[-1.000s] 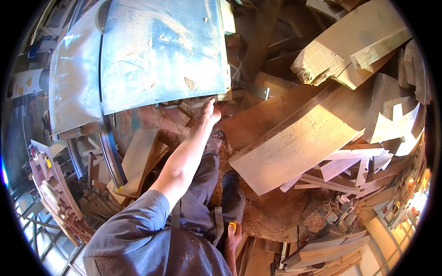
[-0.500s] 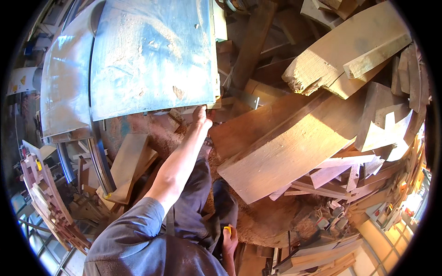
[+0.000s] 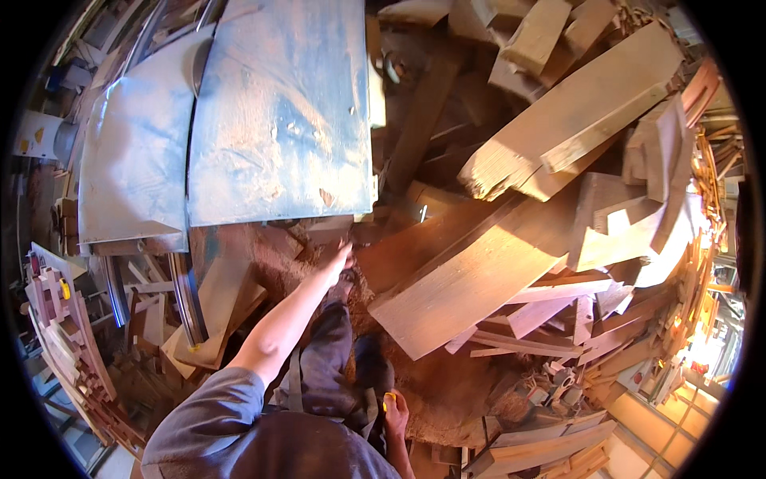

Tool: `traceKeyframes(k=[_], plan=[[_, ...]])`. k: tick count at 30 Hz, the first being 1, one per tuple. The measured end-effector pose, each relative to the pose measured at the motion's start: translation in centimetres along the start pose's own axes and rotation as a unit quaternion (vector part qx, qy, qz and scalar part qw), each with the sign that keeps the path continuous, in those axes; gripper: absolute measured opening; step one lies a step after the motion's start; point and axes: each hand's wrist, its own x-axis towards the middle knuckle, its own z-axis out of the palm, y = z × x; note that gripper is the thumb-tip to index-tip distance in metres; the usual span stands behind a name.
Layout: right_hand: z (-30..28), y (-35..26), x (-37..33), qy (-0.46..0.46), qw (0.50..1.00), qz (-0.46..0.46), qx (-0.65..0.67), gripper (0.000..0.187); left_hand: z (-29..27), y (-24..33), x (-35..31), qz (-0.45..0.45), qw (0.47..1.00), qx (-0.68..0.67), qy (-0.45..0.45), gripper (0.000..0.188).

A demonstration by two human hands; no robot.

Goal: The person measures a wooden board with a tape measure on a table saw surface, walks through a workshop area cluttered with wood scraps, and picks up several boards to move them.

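My left hand [image 3: 341, 259] reaches forward, just past the near right corner of a saw-type machine's metal table [image 3: 279, 112], which is streaked with sawdust. Its fingers look outstretched, with nothing visible in them, and it is apart from the table edge. Low beside my leg, my right hand [image 3: 396, 417] is closed round a small yellow thing [image 3: 388, 401], mostly hidden by the fingers.
Wide wooden boards [image 3: 471, 275] lean to my right, below a thick rough-ended plank [image 3: 558, 120]. Several offcuts [image 3: 542, 319] lie heaped there. Sawdust [image 3: 455, 383] covers the floor. Metal rails [image 3: 185, 295] and more boards [image 3: 219, 299] stand at the left.
My left hand has come away from the table's near right corner, where it was touching the edge. The view has shifted a little; my right hand still holds the yellow thing.
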Motion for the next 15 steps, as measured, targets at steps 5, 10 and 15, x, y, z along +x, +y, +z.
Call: traceKeyframes(k=[5,10,15], plan=[[1.7,-6.3,-0.5,-0.077,0.992,-0.037,0.097,0.032,-4.1,-1.5,-7.3,-0.058,0.996,0.038,-0.061,0.018],[3.2,-15.3,-1.8,-0.121,0.981,-0.078,0.132,0.031,-6.9,-2.0,-14.5,-0.131,0.965,0.055,-0.221,0.017],[3.5,-18.1,-2.4,-0.108,0.972,-0.161,0.133,0.036,-4.7,-1.7,-20.7,-0.21,0.918,0.039,-0.335,0.024]])
